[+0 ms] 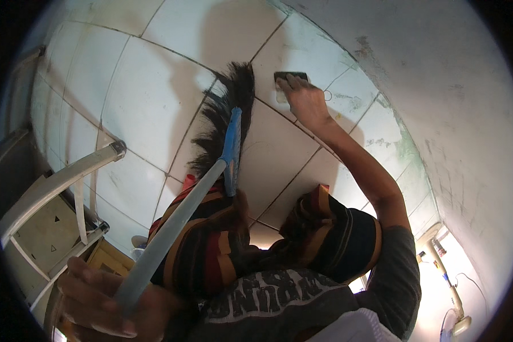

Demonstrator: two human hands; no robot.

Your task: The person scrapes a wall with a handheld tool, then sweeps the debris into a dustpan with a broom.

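In my left hand (105, 302), the fingers are closed round the pale handle (176, 222) of a broom. Its blue head (231, 142) carries long black bristles (225, 111) that fan out over the white floor tiles. My right arm stretches ahead, and my right hand (305, 100) grips a small dark, flat, rectangular thing (290, 75) with a pale part below it, at the floor. The fingers partly cover this thing, so its kind is unclear. Beside the wrist, a thin round loop (328, 96) shows.
A wall (444, 108) with scuff marks rises on the right, and green stains run along its foot. A metal-legged piece of furniture (68, 165) stands at the left. My knees in striped cloth (205, 251) are bent close below the broom. A fan (453, 322) appears at the lower right.
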